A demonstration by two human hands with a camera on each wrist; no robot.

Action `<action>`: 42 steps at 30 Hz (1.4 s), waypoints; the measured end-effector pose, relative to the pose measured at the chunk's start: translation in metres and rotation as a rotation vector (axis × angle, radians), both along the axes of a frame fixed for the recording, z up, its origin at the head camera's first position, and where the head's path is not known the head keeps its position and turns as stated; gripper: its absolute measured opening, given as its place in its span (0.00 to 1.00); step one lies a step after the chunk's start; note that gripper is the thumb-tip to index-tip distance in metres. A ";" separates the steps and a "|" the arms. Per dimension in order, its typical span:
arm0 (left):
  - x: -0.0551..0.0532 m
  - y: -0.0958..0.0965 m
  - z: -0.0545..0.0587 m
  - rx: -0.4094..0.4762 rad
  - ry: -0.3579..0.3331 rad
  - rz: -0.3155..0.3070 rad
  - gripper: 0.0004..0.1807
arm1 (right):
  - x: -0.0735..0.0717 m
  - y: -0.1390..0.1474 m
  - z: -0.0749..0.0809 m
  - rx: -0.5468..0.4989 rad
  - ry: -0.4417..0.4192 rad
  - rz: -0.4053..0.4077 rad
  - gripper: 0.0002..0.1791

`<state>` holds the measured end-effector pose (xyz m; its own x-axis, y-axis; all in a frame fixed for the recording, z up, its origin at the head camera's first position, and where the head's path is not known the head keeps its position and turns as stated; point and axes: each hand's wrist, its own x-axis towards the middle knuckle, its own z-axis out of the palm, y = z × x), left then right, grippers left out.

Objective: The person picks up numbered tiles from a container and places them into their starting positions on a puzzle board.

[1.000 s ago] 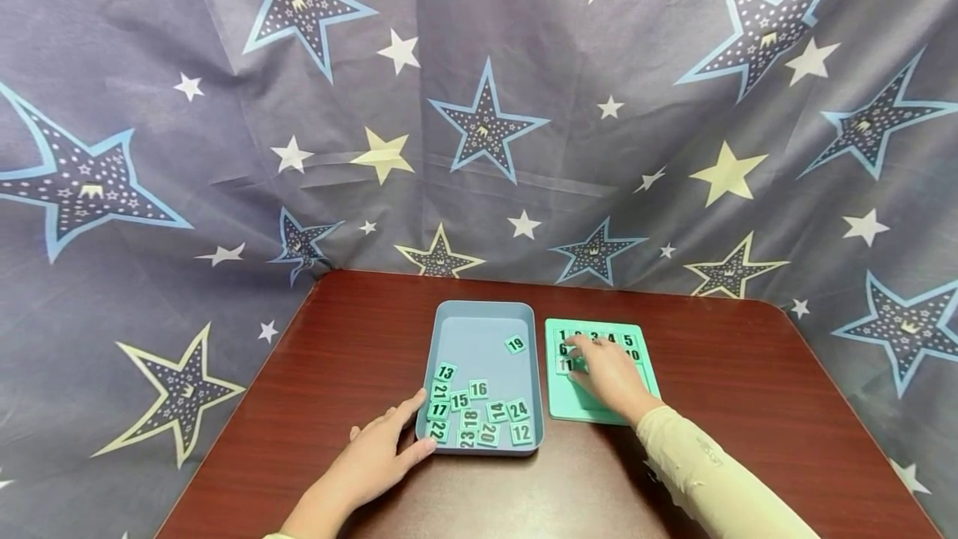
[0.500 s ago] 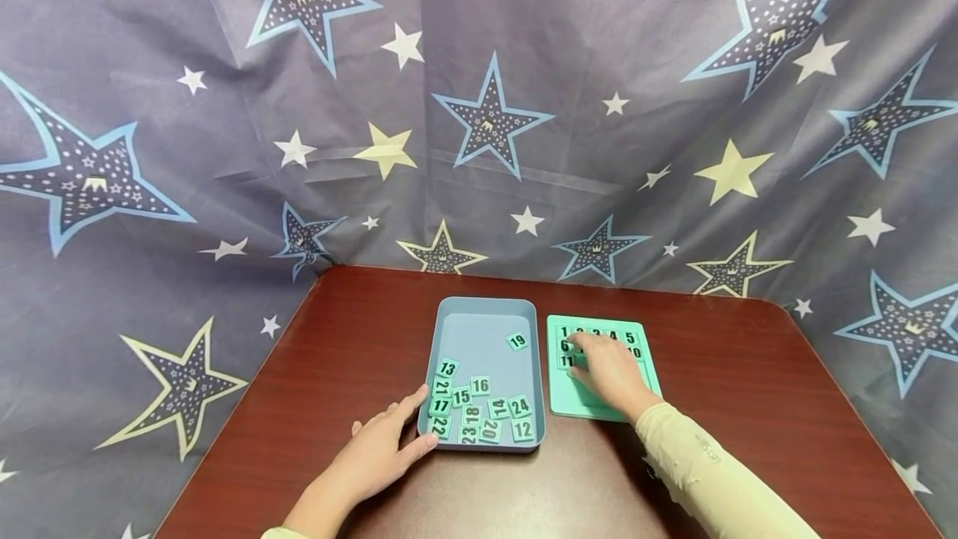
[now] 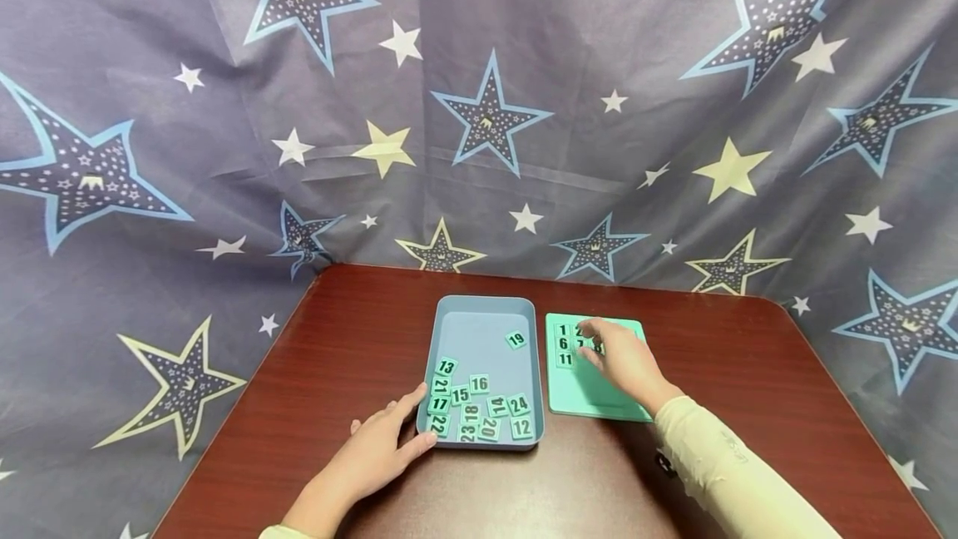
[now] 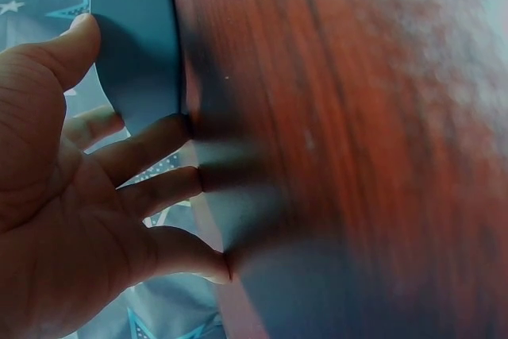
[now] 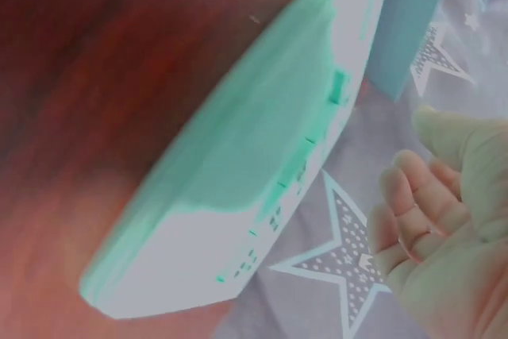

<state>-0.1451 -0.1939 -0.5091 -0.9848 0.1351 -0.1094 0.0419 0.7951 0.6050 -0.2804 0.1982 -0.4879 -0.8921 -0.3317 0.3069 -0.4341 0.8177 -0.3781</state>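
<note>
The right hand (image 3: pixel 629 362) has moved up and rightward from its position of half a second ago, when its thumb and forefinger stood beside the tile numbered 11 (image 3: pixel 565 360). That tile now shows unobstructed in the mint-green number board (image 3: pixel 591 403), first in the third row, directly below 6 (image 3: pixel 564 344); its position is unchanged. The right hand's fingers are loosely bent, thumb and forefinger apart, with nothing visible between them; in the right wrist view it appears clear of the board. Judgement: tile 11 is released and seated, so the third row is begun. Thirteen tiles, numbered 12 to 24, lie loose in the blue-grey tray (image 3: pixel 479 346), with 12 (image 3: pixel 521 427) in its near right corner. The left hand (image 3: pixel 374 457) remains at the tray's near left corner, fingers extended and spread, touching the wall without visible grasp.
</note>
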 end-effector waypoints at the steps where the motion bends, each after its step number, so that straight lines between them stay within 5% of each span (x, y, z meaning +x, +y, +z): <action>1: 0.000 0.000 0.000 -0.001 0.003 -0.001 0.42 | 0.000 0.002 0.003 -0.011 0.002 -0.003 0.19; 15: -0.002 0.000 -0.004 -0.012 0.013 -0.011 0.42 | -0.005 0.021 0.026 -0.186 0.007 0.000 0.15; 42: -0.004 0.000 -0.003 -0.009 -0.006 -0.009 0.42 | -0.009 -0.032 0.030 -0.156 -0.121 0.146 0.12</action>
